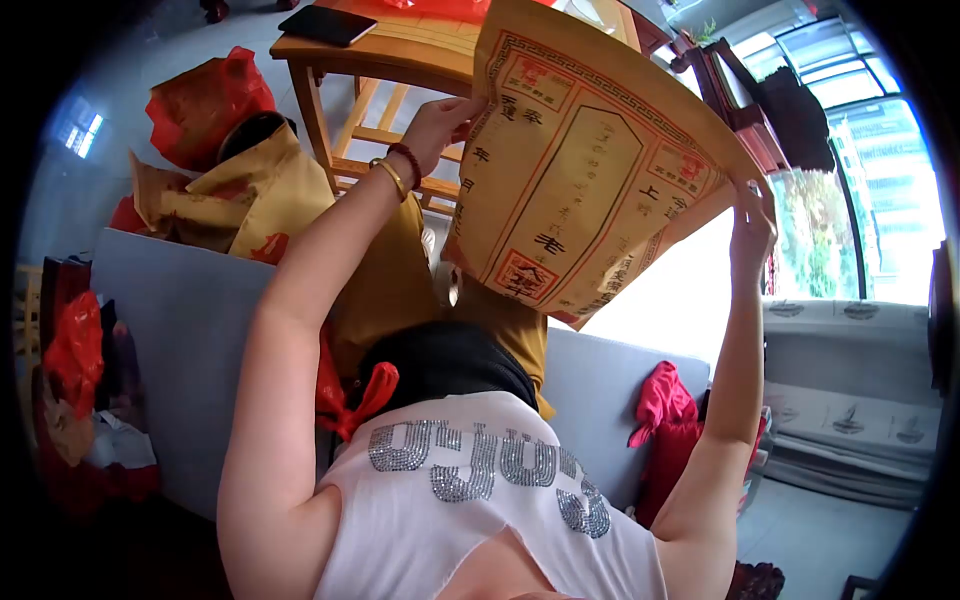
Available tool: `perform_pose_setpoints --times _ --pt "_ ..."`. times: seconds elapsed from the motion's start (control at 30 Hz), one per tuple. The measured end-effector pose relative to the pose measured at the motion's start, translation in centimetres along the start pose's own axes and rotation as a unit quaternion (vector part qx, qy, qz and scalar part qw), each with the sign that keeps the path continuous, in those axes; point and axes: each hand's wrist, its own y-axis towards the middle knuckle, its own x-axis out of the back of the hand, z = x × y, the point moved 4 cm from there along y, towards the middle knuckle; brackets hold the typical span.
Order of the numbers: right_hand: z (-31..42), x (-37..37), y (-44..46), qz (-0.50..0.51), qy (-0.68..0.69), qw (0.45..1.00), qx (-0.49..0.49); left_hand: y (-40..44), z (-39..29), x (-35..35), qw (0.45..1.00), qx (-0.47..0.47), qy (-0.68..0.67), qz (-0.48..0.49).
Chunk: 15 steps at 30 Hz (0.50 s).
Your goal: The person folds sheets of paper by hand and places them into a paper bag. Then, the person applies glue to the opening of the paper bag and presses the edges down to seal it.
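A large yellow printed paper (pixel 560 170) is held up in front of me, with red and black characters, a patterned border and a long pointed panel in the middle. I cannot tell whether it is a single sheet or a flat bag. My left hand (pixel 440 132), with a dark bead bracelet and a gold bangle on the wrist, is closed on its left edge. On the opposite side, my right hand (pixel 753 222) grips the right edge, its fingers partly behind the paper. The paper is tilted and slightly curved.
A wooden table (pixel 385 60) with a black flat case (pixel 328 26) stands ahead. Yellow paper bags (pixel 265 190) and a red plastic bag (pixel 210 105) sit to the left by the grey seat (pixel 170 290). Red cloth (pixel 665 405) lies right; a window (pixel 880 190) is beyond.
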Motion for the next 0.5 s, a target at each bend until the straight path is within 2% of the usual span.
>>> perform_pose_setpoints --times 0.07,0.13,0.2,0.23,0.3,0.33,0.37,0.4,0.43,0.5 --pt "-1.6 1.6 0.9 0.002 -0.092 0.996 0.011 0.2 -0.2 -0.6 0.999 -0.019 0.039 0.015" --pt "-0.5 4.2 2.9 0.011 -0.112 0.993 0.045 1.0 -0.3 -0.7 0.998 -0.023 0.059 0.02" --pt "1.4 5.8 5.1 -0.019 -0.194 0.976 0.095 1.1 -0.2 -0.9 0.998 -0.016 0.062 0.009" --pt "4.2 5.8 6.6 -0.035 -0.147 0.98 0.132 1.2 -0.3 -1.1 0.998 -0.025 0.062 0.016" --pt "7.1 3.5 9.6 0.013 0.017 0.99 0.137 1.3 -0.4 -1.8 0.997 -0.036 0.065 0.037" --pt "9.9 2.1 11.0 0.07 0.014 0.989 0.127 1.5 -0.3 -2.1 0.996 -0.033 0.07 0.049" --pt "12.5 0.1 12.2 0.153 0.079 0.982 0.083 1.8 -0.3 -2.2 0.995 -0.033 0.075 0.061" --pt "14.8 -1.9 13.1 0.101 -0.004 0.984 0.144 2.0 -0.4 -2.4 0.994 -0.034 0.079 0.071" --pt "15.0 -4.6 14.4 0.183 0.071 0.974 0.116 1.9 -0.7 -2.7 0.992 -0.035 0.093 0.072" --pt "16.1 -8.4 16.8 0.281 0.064 0.948 0.135 1.5 -1.6 -3.4 0.989 -0.042 0.122 0.066"
